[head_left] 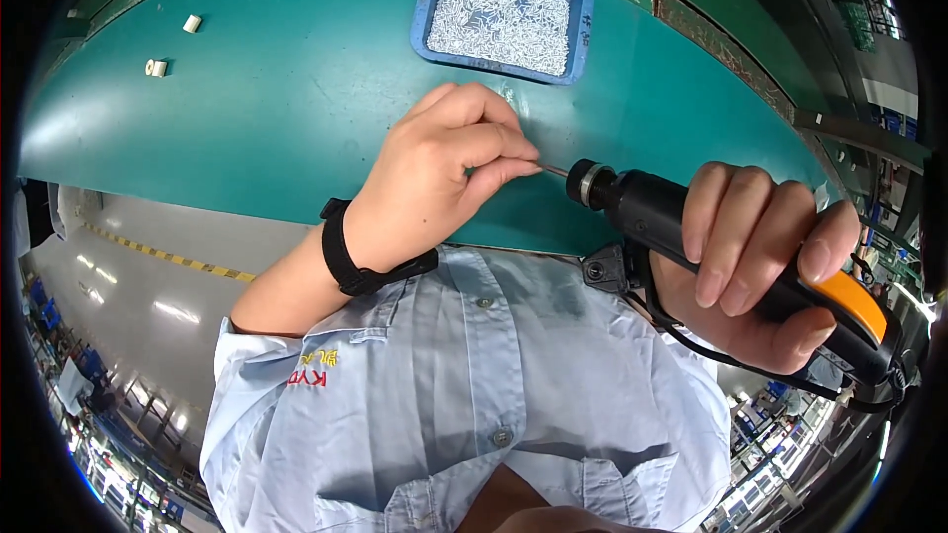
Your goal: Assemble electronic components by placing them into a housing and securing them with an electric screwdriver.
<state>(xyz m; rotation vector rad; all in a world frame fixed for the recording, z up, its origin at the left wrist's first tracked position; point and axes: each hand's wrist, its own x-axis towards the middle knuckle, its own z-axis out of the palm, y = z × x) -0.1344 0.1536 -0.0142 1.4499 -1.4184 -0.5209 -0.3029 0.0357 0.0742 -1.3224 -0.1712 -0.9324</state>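
Observation:
My right hand (765, 262) is wrapped round a black electric screwdriver (652, 207) with an orange lever, its thin bit pointing left. My left hand (459, 153) has thumb and fingertips pinched together right at the end of the screwdriver bit (553, 170). Whatever lies between those fingertips is too small or covered to name. Beyond the hands, a blue plastic tray (420, 25) holds a layer of many small silvery screw-like pieces (499, 20). A black band (346, 252) circles my left wrist, and a small black device (605, 266) sits by my right wrist.
A green work surface (296, 128) lies under the hands, with a raised worn rim (711, 39) along its far side. Small white cylinders (192, 24) lie at the far left. A black cable (760, 375) hangs from the screwdriver. Grey floor (168, 266) shows at left.

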